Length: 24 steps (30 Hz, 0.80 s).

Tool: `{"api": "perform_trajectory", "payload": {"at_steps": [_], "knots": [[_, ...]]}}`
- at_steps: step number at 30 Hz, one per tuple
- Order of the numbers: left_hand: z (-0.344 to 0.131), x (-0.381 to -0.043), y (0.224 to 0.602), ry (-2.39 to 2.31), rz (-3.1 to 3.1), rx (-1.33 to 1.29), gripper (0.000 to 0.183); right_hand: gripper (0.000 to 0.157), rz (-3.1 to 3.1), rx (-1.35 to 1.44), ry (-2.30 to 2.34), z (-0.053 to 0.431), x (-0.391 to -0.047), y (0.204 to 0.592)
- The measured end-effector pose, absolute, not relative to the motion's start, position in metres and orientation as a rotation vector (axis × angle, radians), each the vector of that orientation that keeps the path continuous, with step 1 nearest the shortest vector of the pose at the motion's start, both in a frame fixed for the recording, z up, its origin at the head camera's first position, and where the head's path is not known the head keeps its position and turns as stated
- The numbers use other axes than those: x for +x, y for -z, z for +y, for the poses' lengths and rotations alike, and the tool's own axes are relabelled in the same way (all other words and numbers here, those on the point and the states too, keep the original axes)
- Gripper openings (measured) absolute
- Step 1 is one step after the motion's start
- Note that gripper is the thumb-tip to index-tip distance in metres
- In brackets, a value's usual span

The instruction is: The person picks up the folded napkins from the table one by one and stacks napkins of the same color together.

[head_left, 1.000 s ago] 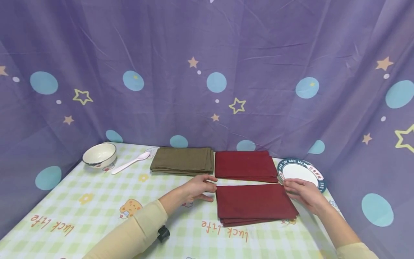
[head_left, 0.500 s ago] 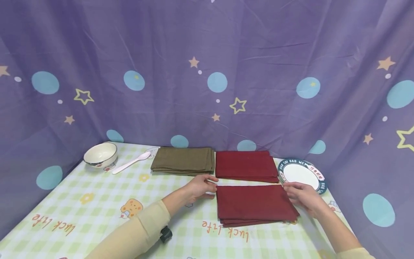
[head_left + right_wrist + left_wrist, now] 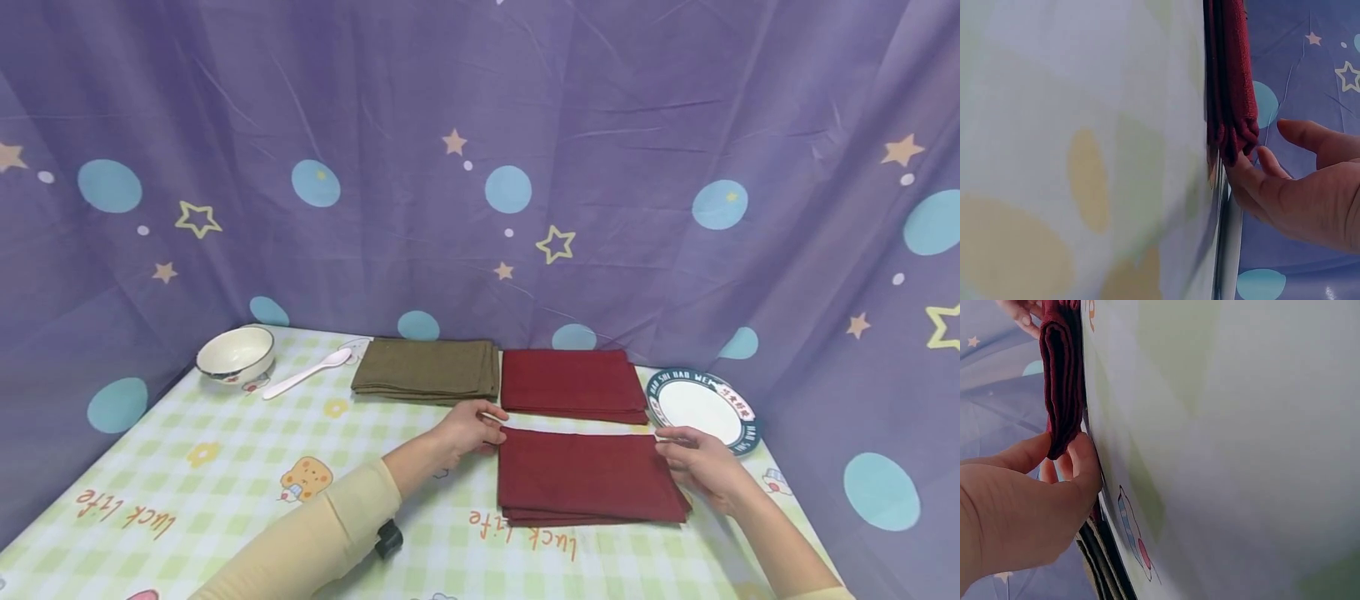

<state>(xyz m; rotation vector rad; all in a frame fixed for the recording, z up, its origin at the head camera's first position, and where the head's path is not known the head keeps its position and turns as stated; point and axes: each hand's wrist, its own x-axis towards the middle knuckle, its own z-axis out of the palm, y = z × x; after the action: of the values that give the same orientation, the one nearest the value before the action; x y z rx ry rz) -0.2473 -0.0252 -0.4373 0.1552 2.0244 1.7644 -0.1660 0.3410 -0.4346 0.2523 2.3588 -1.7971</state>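
Note:
A folded dark red cloth [image 3: 588,475] lies flat in the head view between the two hands. At its far left corner my left hand [image 3: 467,429] pinches the folded layers. The left wrist view shows the thumb on one face of the cloth [image 3: 1063,381] and the fingers [image 3: 1087,464] on the other. My right hand [image 3: 701,462] is at the right edge. In the right wrist view its fingers [image 3: 1254,181] touch the lower corner of the cloth [image 3: 1241,75], while the thumb [image 3: 1300,132] stands apart from it.
Behind lie a second folded red cloth [image 3: 570,379] and a folded olive cloth [image 3: 423,367], side by side. A plate with a dark teal rim [image 3: 663,417] sits at the right. A white spoon [image 3: 303,373] and a bowl [image 3: 236,354] are at the far left. A purple curtain [image 3: 375,167] hangs behind.
The near red cloth has shifted slightly left, and its front edge lies straighter. My left hand has closed in on its corner. The right hand has moved slightly nearer.

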Motion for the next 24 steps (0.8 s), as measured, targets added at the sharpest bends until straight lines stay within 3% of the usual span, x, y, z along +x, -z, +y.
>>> {"api": "perform_trajectory", "payload": {"at_steps": [24], "knots": [[-0.023, -0.246, 0.448, -1.809, 1.821, 0.128, 0.040, 0.059, 2.233, 0.247, 1.840, 0.342, -0.170, 0.439]]}}
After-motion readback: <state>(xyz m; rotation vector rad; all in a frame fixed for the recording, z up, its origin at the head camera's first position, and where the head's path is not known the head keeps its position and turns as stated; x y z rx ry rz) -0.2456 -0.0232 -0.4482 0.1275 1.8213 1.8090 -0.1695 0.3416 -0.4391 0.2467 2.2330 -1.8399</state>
